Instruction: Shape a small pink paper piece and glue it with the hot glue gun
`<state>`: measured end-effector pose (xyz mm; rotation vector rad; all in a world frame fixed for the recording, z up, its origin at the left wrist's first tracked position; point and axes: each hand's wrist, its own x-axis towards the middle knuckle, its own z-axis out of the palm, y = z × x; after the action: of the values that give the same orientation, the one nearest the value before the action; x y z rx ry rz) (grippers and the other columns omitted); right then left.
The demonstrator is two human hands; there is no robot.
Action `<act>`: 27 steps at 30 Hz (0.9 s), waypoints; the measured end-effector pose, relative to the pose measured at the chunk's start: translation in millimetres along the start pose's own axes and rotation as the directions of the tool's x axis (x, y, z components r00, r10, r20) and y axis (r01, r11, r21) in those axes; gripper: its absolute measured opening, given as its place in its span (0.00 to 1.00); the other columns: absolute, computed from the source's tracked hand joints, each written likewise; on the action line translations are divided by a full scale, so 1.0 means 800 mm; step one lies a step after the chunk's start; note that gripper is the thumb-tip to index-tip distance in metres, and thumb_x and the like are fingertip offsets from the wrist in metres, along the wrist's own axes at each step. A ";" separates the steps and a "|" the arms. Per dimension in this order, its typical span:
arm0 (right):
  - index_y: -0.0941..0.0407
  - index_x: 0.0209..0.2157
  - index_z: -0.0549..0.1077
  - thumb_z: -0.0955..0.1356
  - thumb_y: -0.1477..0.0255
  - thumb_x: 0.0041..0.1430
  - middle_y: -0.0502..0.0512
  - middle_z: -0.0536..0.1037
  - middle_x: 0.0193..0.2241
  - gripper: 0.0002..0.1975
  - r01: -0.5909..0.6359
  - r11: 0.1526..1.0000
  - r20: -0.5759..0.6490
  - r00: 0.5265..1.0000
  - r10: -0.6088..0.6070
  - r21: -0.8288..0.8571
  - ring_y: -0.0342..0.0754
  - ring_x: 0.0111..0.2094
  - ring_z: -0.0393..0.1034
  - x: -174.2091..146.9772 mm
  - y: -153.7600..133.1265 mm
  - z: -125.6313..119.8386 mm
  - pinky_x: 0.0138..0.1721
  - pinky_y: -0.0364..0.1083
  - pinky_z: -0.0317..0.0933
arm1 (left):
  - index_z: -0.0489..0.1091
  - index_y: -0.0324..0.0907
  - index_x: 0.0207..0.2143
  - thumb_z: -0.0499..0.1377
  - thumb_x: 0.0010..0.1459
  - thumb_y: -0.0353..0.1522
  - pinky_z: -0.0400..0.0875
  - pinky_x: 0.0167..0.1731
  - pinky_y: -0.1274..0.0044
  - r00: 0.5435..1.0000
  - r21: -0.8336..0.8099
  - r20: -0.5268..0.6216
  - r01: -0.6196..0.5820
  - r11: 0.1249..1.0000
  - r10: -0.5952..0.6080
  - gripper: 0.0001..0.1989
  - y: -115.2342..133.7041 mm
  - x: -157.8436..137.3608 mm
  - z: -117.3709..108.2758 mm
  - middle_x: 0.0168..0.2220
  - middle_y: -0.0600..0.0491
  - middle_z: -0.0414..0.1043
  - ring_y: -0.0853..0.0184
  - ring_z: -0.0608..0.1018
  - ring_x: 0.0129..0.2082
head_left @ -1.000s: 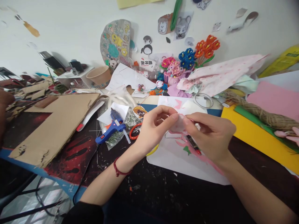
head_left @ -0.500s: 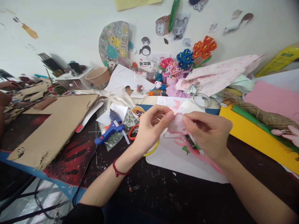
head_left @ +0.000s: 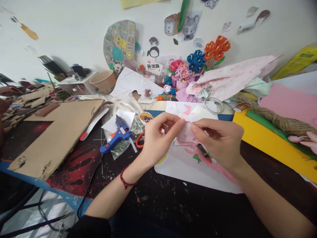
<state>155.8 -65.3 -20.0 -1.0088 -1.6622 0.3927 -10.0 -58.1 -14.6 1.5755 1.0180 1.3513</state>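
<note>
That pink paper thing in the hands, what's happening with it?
A person holds a small pink paper cutout between both hands, above a white sheet on a crowded craft table. The left hand pinches its left edge and the right hand pinches its right edge. A blue glue gun lies to the left, untouched, and a marker lies under the right hand.
</note>
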 end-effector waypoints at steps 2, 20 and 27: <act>0.55 0.21 0.74 0.69 0.75 0.56 0.45 0.70 0.17 0.11 -0.011 1.000 0.000 1.000 0.011 -0.013 0.37 0.19 0.60 0.000 0.001 0.000 0.20 0.39 0.55 | 0.73 0.42 0.31 0.61 0.61 0.40 0.63 0.28 0.77 1.000 0.009 -0.008 -0.005 1.000 0.005 0.12 -0.001 0.000 -0.001 0.28 0.55 0.72 0.73 0.69 0.27; 0.56 0.21 0.73 0.68 0.75 0.57 0.46 0.68 0.17 0.11 -0.043 0.999 0.129 0.991 0.041 0.012 0.38 0.21 0.58 -0.002 0.005 0.001 0.22 0.40 0.54 | 0.74 0.42 0.35 0.61 0.61 0.38 0.67 0.28 0.80 0.995 0.063 0.070 -0.076 0.995 0.072 0.09 -0.005 -0.001 -0.003 0.32 0.54 0.75 0.74 0.72 0.28; 0.55 0.23 0.75 0.68 0.76 0.58 0.45 0.69 0.17 0.10 -0.042 0.999 0.147 0.988 0.038 0.023 0.37 0.21 0.58 -0.002 0.006 0.002 0.23 0.40 0.55 | 0.74 0.42 0.35 0.62 0.61 0.38 0.67 0.26 0.80 0.994 0.095 0.082 -0.081 0.992 0.073 0.08 -0.007 -0.003 -0.003 0.31 0.55 0.75 0.75 0.72 0.27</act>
<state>156.5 -63.3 -24.7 -1.0154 -1.7658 0.5247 -12.7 -58.2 -20.2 1.7432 0.9981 1.2971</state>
